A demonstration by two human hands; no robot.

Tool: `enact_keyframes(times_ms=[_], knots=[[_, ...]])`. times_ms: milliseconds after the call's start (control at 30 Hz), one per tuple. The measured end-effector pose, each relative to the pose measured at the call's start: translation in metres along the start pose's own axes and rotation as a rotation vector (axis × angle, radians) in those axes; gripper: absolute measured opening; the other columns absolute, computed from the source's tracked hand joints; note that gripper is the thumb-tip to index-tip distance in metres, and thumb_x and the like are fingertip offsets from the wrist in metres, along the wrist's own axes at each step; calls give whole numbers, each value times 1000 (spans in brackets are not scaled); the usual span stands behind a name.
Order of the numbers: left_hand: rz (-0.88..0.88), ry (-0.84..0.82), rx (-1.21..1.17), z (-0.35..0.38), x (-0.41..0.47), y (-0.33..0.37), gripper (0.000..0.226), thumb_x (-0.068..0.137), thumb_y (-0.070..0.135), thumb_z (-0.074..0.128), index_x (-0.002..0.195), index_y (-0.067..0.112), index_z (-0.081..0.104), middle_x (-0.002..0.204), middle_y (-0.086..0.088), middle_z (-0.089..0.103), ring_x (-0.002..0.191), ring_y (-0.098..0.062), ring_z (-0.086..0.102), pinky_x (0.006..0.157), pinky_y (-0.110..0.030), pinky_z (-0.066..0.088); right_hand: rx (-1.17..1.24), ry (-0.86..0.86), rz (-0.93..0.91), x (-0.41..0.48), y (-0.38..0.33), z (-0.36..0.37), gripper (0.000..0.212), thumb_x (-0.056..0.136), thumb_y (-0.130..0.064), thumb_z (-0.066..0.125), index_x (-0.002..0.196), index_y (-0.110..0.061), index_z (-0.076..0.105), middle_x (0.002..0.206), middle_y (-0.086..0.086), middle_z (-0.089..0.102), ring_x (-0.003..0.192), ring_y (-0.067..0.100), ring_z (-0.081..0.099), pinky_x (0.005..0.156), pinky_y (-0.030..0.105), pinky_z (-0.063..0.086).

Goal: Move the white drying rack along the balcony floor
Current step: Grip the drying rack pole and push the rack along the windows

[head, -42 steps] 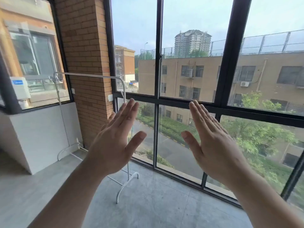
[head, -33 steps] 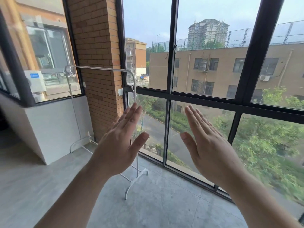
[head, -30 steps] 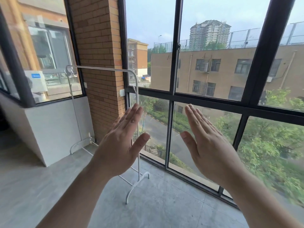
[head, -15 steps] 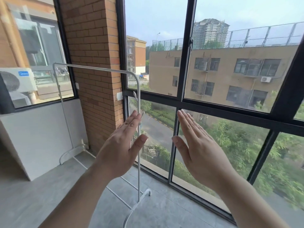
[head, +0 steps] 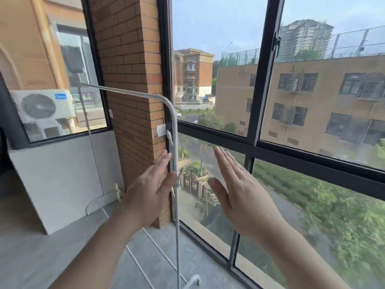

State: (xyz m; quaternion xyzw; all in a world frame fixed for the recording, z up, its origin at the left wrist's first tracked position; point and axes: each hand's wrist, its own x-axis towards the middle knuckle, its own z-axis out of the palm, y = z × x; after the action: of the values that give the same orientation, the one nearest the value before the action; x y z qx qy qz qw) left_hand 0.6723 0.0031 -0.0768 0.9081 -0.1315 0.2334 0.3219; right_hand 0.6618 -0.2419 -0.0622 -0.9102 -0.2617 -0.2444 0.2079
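Observation:
The white drying rack (head: 174, 126) is a thin tube frame standing on the grey balcony floor by the window. Its top bar runs from upper left to a bend, and its near upright drops to a foot at the bottom edge. My left hand (head: 149, 189) is raised with flat fingers right at that upright, its fingertips beside the tube and the thumb overlapping it; no closed grip shows. My right hand (head: 239, 190) is held up open to the right of the upright, apart from it, holding nothing.
A brick pillar (head: 133, 80) stands just behind the rack. Black-framed windows (head: 253, 140) run along the right side. A white low wall (head: 62, 176) with a window above it closes the left end, with an outdoor air-conditioner unit (head: 41, 105) seen through it.
The view has come closer to the rack. Both hands have stayed raised and open, and my left hand has reached the near upright.

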Motion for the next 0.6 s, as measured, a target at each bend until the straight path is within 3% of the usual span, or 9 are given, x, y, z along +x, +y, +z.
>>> enact_keyframes(times_ms=[167,233,300,400,600], knots=[[-108,30,-35,22,51,-24,86,91,81,16,158,30,31,160,23,23,147,7,20,120,-20,17,103,-46,-26,67,36,25,67,107,-63,17,163,-36,-6,167,-19,0,153,-4,-4,117,10,-2],[-173,37,-46,28,76,-40,74,97,69,22,157,29,33,162,18,27,145,7,23,118,-18,18,152,-77,-29,95,47,39,68,107,-59,23,166,-33,-1,169,-17,3,156,0,3,113,5,-3],[-219,55,-46,32,96,-52,68,98,60,25,156,27,36,162,12,33,143,5,27,116,-17,19,192,-100,-26,117,54,49,68,108,-56,27,167,-32,2,174,-13,11,161,8,14,115,10,5],[-229,51,-60,44,127,-79,69,99,62,24,156,27,39,160,10,40,146,-4,33,117,-22,23,304,-123,23,152,67,72,69,107,-58,28,167,-34,4,175,-9,22,158,13,27,111,19,24],[-283,41,-103,59,181,-133,69,98,64,22,150,26,48,151,7,53,142,-11,44,114,-25,32,388,-120,73,214,79,120,75,101,-63,27,168,-31,14,170,-4,38,150,19,44,111,27,33]])
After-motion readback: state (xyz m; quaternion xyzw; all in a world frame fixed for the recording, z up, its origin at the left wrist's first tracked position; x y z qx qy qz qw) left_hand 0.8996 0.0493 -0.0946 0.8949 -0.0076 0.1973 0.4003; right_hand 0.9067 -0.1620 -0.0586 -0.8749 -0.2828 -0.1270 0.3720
